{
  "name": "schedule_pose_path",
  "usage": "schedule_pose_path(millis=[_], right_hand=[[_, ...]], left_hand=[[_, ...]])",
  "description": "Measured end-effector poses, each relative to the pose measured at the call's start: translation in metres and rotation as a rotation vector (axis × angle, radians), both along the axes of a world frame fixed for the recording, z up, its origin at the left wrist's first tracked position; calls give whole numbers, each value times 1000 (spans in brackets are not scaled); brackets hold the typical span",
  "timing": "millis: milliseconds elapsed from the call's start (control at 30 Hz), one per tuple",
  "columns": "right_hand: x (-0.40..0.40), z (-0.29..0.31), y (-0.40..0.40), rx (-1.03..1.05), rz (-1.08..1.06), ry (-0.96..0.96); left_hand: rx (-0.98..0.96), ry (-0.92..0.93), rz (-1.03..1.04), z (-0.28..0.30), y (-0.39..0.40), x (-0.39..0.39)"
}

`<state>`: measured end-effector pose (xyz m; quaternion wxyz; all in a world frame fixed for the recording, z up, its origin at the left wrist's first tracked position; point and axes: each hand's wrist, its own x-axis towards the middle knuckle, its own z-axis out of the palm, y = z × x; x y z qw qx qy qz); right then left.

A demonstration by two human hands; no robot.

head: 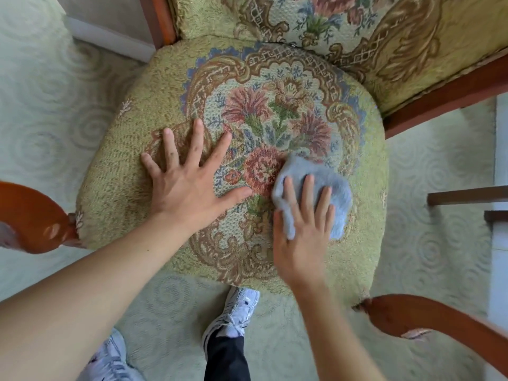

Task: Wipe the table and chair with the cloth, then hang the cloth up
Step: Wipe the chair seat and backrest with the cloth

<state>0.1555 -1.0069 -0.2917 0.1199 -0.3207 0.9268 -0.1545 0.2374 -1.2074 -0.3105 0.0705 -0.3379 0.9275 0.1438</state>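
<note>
On the chair seat point(123, 210), just right of its middle, we press the blue-grey cloth point(336, 192) flat under our right hand point(302, 243), fingers straight. Our left hand point(187, 193) rests spread flat on the seat's left half, holding nothing.

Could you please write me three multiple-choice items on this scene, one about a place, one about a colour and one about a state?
1. Where does the cloth lie?
A. on the chair seat
B. on the carpet
C. over an armrest

2. What colour is the cloth?
A. red
B. grey-blue
C. yellow

3. How is the left hand placed?
A. gripping an armrest
B. holding the cloth
C. flat on the seat, fingers spread

Answers: 1 A, the right hand presses it onto the seat; 2 B, its whole visible surface is grey-blue; 3 C, its palm lies down and holds nothing.
</note>
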Motion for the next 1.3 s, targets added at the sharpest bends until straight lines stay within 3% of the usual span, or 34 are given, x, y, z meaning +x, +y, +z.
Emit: schedule_pose_path(millis=[167, 367, 600, 767, 967, 1067, 1300], right_hand=[[55, -10, 16, 27, 1, -28], [-36, -4, -32, 55, 95, 45], [-132, 4, -103, 136, -13, -38], [-69, 3, -65, 96, 138, 35], [12, 1, 8, 79, 289, -17], [-14, 2, -4, 121, 316, 7], [-131, 1, -121, 156, 240, -13]], left_hand=[[20, -13, -8, 2, 0, 1], [33, -31, -13, 4, -1, 1], [59, -60, -6, 2, 0, 0], [82, -95, -20, 6, -2, -1], [123, -142, -17, 11, -2, -2], [146, -164, -15, 12, -3, -3], [157, -204, 5, 9, -3, -5]])
